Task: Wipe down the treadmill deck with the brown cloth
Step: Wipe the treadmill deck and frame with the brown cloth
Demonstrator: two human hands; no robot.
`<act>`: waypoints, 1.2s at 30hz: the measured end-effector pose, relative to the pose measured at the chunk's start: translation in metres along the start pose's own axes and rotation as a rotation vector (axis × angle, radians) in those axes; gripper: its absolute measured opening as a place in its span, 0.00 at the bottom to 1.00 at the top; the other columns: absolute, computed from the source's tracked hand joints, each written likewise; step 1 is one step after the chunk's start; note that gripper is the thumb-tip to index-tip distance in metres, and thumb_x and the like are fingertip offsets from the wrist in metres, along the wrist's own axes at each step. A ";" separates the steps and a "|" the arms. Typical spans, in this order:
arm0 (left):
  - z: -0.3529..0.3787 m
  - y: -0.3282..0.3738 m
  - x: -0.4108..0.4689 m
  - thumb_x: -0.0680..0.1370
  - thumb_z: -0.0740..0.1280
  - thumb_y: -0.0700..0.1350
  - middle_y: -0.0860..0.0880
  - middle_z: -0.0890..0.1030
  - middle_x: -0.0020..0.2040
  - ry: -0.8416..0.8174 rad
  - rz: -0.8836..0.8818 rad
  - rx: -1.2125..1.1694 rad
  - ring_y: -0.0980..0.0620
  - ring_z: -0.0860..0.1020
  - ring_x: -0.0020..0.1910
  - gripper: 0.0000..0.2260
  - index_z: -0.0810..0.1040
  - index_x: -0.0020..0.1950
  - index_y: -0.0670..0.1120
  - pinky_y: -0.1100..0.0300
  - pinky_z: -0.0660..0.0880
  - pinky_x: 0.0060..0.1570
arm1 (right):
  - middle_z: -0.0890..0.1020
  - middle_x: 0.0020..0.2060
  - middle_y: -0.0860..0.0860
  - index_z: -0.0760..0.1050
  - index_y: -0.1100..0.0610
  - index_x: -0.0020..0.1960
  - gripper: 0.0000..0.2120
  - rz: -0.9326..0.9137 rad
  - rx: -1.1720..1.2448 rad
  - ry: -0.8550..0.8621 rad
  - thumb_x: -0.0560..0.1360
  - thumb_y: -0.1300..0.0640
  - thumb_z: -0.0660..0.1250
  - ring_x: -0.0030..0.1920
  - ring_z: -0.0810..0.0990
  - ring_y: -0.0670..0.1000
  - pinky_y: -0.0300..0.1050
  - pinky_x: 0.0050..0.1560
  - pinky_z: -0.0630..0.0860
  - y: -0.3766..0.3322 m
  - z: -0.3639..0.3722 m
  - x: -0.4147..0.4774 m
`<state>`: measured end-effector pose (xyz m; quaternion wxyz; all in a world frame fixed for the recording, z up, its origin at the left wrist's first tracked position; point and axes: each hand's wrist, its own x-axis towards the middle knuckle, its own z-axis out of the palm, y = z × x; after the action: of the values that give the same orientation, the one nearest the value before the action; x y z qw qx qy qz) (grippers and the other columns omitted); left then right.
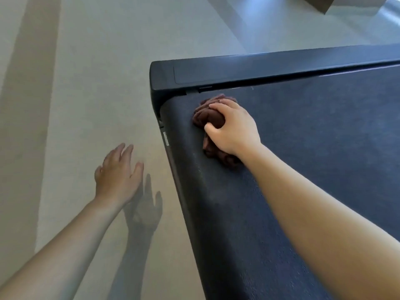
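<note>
The dark treadmill deck (313, 131) fills the right half of the view, its belt ending at a rounded rear corner. A bunched brown cloth (204, 118) lies on the belt close to that corner, just below the black side rail (238, 71). My right hand (232, 128) grips the cloth from above, fingers curled round it, pressing it onto the belt. My left hand (118, 176) hovers over the floor to the left of the deck, fingers straight and spread, holding nothing.
Pale grey floor (75, 94) spreads left of and beyond the treadmill. A brown box-like corner (320, 3) shows at the top right. A small white label (166, 138) sits on the deck's rear edge.
</note>
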<state>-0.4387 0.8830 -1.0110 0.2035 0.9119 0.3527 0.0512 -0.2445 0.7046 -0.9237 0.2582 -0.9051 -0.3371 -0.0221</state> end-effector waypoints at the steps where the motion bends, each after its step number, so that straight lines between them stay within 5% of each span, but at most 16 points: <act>1: 0.008 -0.013 -0.002 0.80 0.54 0.54 0.47 0.57 0.77 -0.055 -0.029 0.041 0.45 0.56 0.75 0.24 0.60 0.74 0.48 0.41 0.58 0.69 | 0.76 0.61 0.43 0.76 0.47 0.61 0.21 0.015 0.000 -0.007 0.69 0.44 0.63 0.61 0.73 0.50 0.44 0.55 0.72 -0.005 0.009 0.017; 6: 0.071 -0.048 -0.030 0.79 0.45 0.61 0.50 0.31 0.75 -0.568 -0.037 0.279 0.46 0.36 0.75 0.30 0.37 0.76 0.52 0.38 0.44 0.70 | 0.76 0.58 0.47 0.77 0.48 0.59 0.19 0.108 -0.005 0.028 0.70 0.45 0.63 0.58 0.74 0.53 0.42 0.49 0.69 -0.015 0.027 0.060; 10: 0.093 -0.055 -0.042 0.78 0.42 0.62 0.50 0.19 0.65 -0.595 -0.049 0.302 0.45 0.26 0.71 0.31 0.24 0.70 0.52 0.35 0.36 0.67 | 0.75 0.60 0.49 0.76 0.49 0.58 0.18 0.105 -0.021 0.022 0.71 0.45 0.62 0.59 0.72 0.54 0.43 0.49 0.68 -0.022 0.019 0.038; 16: 0.096 -0.059 -0.039 0.78 0.41 0.63 0.52 0.16 0.62 -0.590 -0.037 0.296 0.46 0.24 0.69 0.32 0.19 0.65 0.52 0.35 0.35 0.67 | 0.75 0.60 0.48 0.75 0.49 0.59 0.18 0.029 -0.023 0.057 0.72 0.44 0.62 0.59 0.71 0.52 0.43 0.51 0.66 -0.034 0.021 -0.004; 32: 0.085 -0.049 -0.036 0.79 0.43 0.62 0.47 0.25 0.72 -0.668 -0.046 0.340 0.42 0.28 0.72 0.31 0.28 0.73 0.52 0.33 0.38 0.67 | 0.74 0.61 0.49 0.75 0.50 0.62 0.20 0.108 -0.041 0.010 0.73 0.43 0.64 0.61 0.71 0.53 0.51 0.59 0.72 -0.054 0.024 0.012; 36: 0.090 -0.053 -0.045 0.79 0.43 0.61 0.46 0.28 0.74 -0.555 -0.024 0.332 0.43 0.31 0.73 0.31 0.30 0.74 0.51 0.35 0.40 0.69 | 0.74 0.62 0.50 0.74 0.51 0.62 0.20 0.116 -0.021 -0.030 0.73 0.45 0.64 0.61 0.71 0.54 0.51 0.59 0.72 -0.058 0.018 0.011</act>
<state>-0.4839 0.8579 -1.1123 0.1411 0.9075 0.2980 -0.2602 -0.2749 0.7566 -0.9106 0.2444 -0.9260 -0.2877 0.0029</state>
